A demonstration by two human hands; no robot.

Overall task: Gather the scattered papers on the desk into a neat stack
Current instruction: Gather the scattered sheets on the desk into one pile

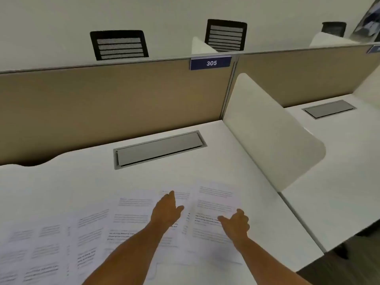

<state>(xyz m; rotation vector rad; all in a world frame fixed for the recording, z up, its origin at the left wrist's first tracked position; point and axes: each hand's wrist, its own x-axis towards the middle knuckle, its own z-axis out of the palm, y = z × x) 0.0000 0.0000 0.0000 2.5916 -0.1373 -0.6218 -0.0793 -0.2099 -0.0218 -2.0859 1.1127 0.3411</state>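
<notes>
Judging from the spread, gathering has barely begun: the white table (236, 157) carries the papers (86, 233) fanned loosely across its near side, overlapping, no stack formed. The rightmost sheet (216, 204) lies between both hands. The left hand (165, 210) hovers with fingers extended and empty; the right hand (236, 223) is loosely curled, holding nothing.
</notes>
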